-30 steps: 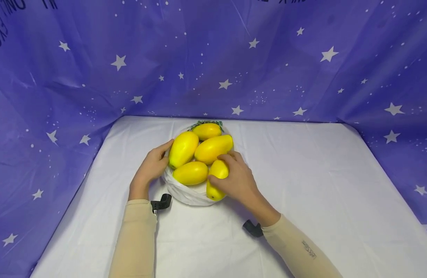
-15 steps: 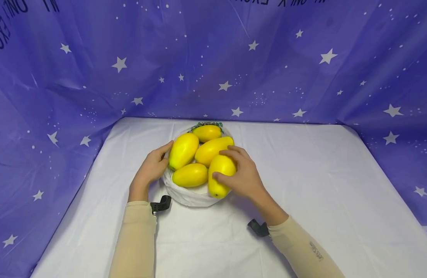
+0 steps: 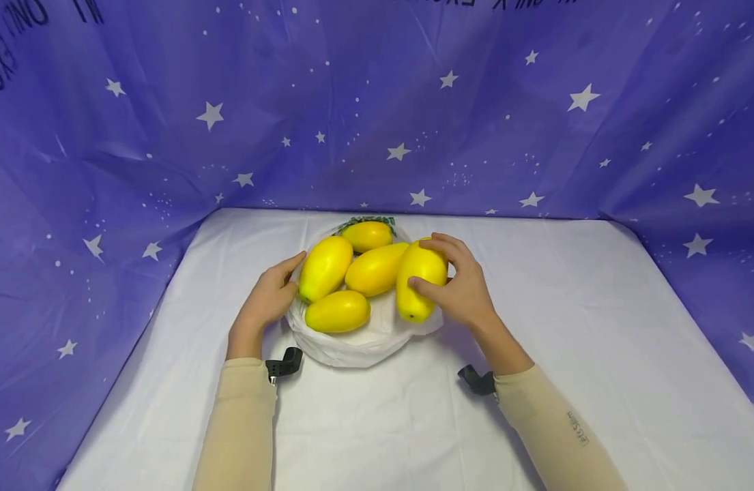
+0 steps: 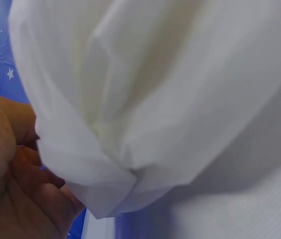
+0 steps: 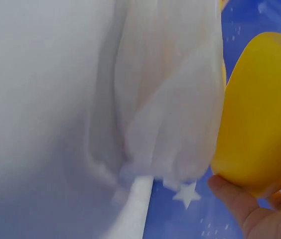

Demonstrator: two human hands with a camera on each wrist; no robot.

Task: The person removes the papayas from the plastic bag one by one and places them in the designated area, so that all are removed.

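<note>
Head camera gave us the clearest count: five yellow mangoes in all, gathered at one white plastic bag (image 3: 358,344) that lay open on the white tablecloth (image 3: 598,354). We took the bag as our landmark. Our right hand (image 3: 459,290) gripped one mango (image 3: 418,286), fingers curled over its top and thumb pressed to its near side, holding it upright at the bag's right edge. The other four mangoes lay on the bag: one at the far side (image 3: 367,235), one slanted in the middle (image 3: 377,268), one at the left (image 3: 324,267), and one at the near side (image 3: 337,311).

Our left hand (image 3: 267,300) rested against the bag's left edge with relaxed, nearly straight fingers, the fingertips touching the left mango. From the left wrist camera, the bag's film (image 4: 145,109) bunched right beside the palm (image 4: 11,179). From the right wrist camera, the held mango (image 5: 257,114) sat against the fingertips (image 5: 230,191), beside the bag's folds (image 5: 170,109).

Two beige sleeves covered our forearms, each with a black wrist mount. Behind the bag rose a purple backdrop (image 3: 168,102) scattered with white stars.
</note>
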